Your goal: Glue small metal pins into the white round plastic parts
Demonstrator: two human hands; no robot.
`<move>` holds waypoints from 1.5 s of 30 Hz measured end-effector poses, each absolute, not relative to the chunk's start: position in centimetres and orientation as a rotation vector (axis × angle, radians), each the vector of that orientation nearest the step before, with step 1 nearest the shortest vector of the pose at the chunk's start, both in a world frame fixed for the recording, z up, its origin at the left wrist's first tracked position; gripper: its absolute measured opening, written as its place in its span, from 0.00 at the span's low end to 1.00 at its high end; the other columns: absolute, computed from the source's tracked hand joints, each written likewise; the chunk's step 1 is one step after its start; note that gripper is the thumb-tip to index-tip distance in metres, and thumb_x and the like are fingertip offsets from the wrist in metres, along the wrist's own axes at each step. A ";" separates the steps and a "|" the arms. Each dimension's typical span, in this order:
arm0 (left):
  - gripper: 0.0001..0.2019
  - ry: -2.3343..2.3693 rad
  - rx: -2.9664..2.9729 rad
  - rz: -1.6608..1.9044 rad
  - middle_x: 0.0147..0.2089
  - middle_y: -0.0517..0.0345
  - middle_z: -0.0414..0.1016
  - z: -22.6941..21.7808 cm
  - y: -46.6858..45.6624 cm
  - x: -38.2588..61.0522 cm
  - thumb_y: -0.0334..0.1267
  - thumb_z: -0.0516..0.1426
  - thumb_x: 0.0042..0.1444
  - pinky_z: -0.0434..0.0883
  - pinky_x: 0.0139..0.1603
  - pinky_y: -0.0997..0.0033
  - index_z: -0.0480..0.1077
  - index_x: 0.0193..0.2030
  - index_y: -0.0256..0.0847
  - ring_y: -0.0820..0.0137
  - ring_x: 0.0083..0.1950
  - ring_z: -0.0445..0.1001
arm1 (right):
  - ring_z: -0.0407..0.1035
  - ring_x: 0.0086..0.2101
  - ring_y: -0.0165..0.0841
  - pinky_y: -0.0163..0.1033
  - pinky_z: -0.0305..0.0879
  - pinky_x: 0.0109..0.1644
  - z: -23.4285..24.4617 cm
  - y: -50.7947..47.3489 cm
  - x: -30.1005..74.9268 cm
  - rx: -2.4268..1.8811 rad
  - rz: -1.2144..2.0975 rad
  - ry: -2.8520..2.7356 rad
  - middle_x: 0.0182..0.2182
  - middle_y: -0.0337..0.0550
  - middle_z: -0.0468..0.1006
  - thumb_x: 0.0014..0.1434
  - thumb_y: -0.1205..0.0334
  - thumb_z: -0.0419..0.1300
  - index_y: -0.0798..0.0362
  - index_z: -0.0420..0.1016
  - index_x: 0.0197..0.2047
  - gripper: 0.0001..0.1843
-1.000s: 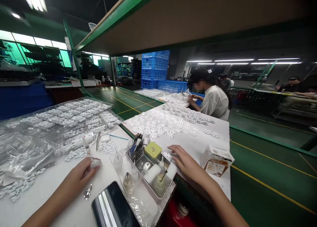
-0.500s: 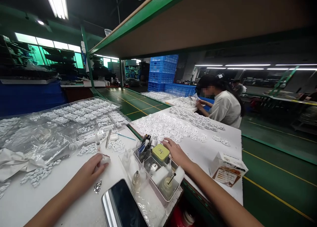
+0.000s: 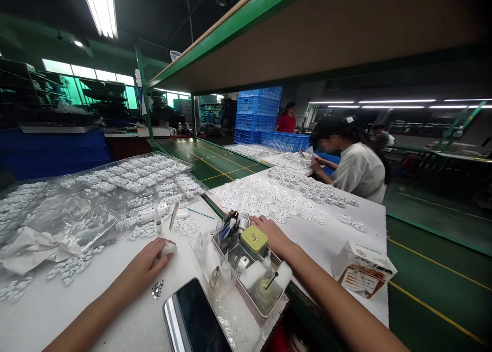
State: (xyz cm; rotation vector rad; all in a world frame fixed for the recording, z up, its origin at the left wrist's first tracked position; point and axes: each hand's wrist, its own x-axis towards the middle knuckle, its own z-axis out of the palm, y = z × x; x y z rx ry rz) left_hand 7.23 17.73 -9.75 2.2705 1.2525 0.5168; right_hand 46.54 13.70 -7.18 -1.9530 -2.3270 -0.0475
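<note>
Lump of white material [image 3: 169,248] lies at the fingertips of the left hand [image 3: 157,257], thumb and curled fingers clamped on it just above the white worktop [image 3: 126,324]. Just beside that hand is a little heap of silvery chips [image 3: 157,289], and near it a smartphone [image 3: 200,321].

Between the two hands stands a compartmented caddy [image 3: 246,294]: pen-like tools [image 3: 229,225] at the back, white blocks [image 3: 251,275], and a glass jar [image 3: 264,296] of yellowish liquid with a black-headed stick in it. A yellow-green tin [image 3: 254,238] rests on the caddy's far side — right against the view of the right hand [image 3: 271,235], which stretches behind it. The tin hides part of those fingers; whether they hold anything, I cannot tell.

Clear plastic bags [image 3: 142,172] are filled with small white pieces. White discs [image 3: 265,201] cover much of the next table, where a co-worker [image 3: 359,170] sits near stacked blue crates [image 3: 257,117].
</note>
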 end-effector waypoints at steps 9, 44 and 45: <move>0.20 1.341 2.222 0.707 0.32 0.58 0.66 -11.4 18.9 7.4 0.57 0.46 0.62 0.64 0.35 0.67 0.62 0.31 0.43 0.65 0.32 0.67 | 0.62 0.55 0.43 0.55 0.63 0.55 -6.5 11.7 46.9 -2.105 -0.107 -2.279 0.58 0.49 0.65 0.66 0.59 0.54 0.50 0.65 0.60 0.20; 0.30 1.317 2.142 0.692 0.35 0.54 0.70 -11.9 20.0 7.1 0.60 0.50 0.57 0.69 0.37 0.64 0.63 0.57 0.38 0.61 0.33 0.72 | 0.70 0.44 0.35 0.48 0.67 0.50 -6.7 11.6 46.7 -2.185 -0.174 -1.842 0.45 0.48 0.73 0.67 0.49 0.51 0.57 0.70 0.51 0.20; 0.33 1.315 2.144 0.656 0.38 0.51 0.72 -11.2 20.0 6.7 0.59 0.51 0.56 0.69 0.36 0.65 0.60 0.61 0.36 0.61 0.33 0.73 | 0.70 0.44 0.35 0.48 0.67 0.51 -6.6 11.5 46.7 -2.161 -0.170 -1.808 0.46 0.48 0.73 0.68 0.49 0.50 0.57 0.69 0.52 0.21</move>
